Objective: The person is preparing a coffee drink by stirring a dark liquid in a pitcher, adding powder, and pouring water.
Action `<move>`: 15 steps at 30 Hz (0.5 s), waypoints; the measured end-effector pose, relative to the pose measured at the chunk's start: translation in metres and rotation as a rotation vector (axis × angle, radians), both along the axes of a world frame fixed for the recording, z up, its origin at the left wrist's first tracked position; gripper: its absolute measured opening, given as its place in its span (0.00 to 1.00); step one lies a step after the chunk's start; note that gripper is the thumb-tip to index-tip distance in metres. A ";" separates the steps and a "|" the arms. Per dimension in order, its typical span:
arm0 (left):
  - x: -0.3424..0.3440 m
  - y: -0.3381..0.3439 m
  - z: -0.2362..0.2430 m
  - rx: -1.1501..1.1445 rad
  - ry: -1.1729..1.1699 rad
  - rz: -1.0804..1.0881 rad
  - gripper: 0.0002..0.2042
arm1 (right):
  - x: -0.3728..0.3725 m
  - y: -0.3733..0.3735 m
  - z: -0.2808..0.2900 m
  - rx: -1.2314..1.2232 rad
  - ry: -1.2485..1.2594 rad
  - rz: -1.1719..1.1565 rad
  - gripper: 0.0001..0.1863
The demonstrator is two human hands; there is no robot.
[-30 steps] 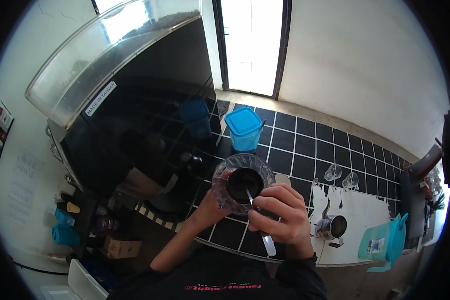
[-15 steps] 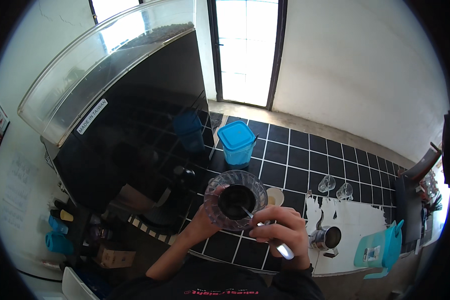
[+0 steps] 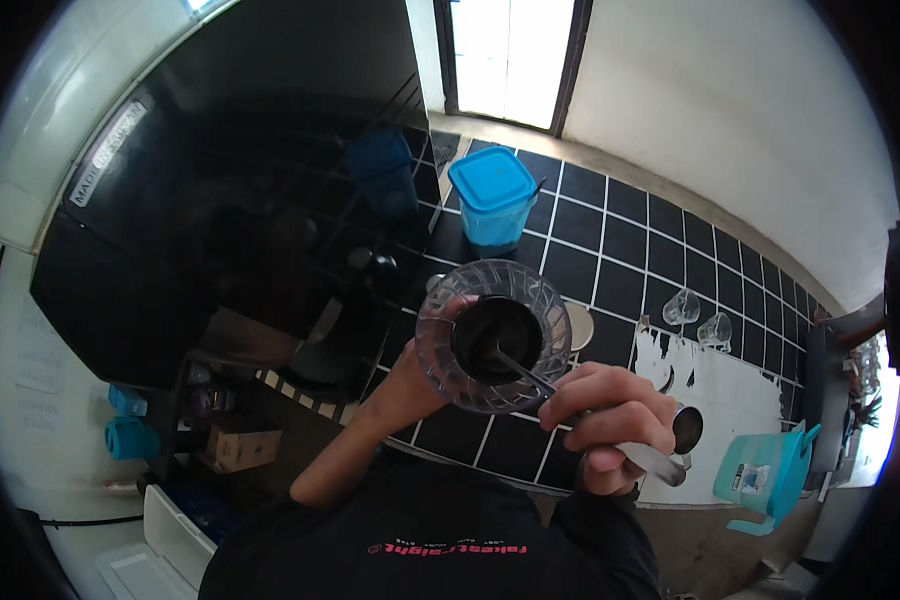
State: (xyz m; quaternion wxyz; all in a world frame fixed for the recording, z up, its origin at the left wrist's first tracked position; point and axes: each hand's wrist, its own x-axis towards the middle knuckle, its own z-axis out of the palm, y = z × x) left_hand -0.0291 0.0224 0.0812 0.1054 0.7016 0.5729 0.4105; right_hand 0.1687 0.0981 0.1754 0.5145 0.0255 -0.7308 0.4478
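My left hand (image 3: 413, 385) holds up a clear ribbed bowl-like vessel (image 3: 440, 365) with a flared rim, gripping it from below and the left. Its fingers show partly through the clear wall. Dark brown contents (image 3: 498, 338) fill the round black middle; I cannot tell whether they are liquid or grounds. My right hand (image 3: 620, 415) pinches a metal spoon (image 3: 530, 376) at the right, with its lower end in the dark contents. The spoon's broad other end sticks out below my fingers. A pale round dish (image 3: 578, 326) is partly hidden behind the vessel.
A blue lidded container (image 3: 495, 205) stands on the black-tiled counter (image 3: 575, 262). Two small clear glasses (image 3: 682, 307), a metal pitcher (image 3: 686, 430) partly behind my right hand, and a turquoise jug (image 3: 765, 468) are at right. A large black machine (image 3: 220, 170) rises at left.
My view has tilted down, so the counter things sit higher in it. The vessel stays in my left hand and the spoon in my right; the spoon's angle has shifted slightly.
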 end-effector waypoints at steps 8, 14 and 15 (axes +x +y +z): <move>0.000 -0.004 -0.002 -0.034 -0.093 0.015 0.46 | -0.005 -0.013 -0.008 -0.219 -0.046 -0.147 0.19; 0.002 -0.003 0.003 -0.031 -0.017 0.027 0.46 | 0.001 -0.014 -0.004 -0.176 -0.145 -0.251 0.18; 0.002 -0.003 0.003 -0.035 -0.020 0.028 0.46 | 0.001 -0.014 -0.005 -0.178 -0.147 -0.249 0.18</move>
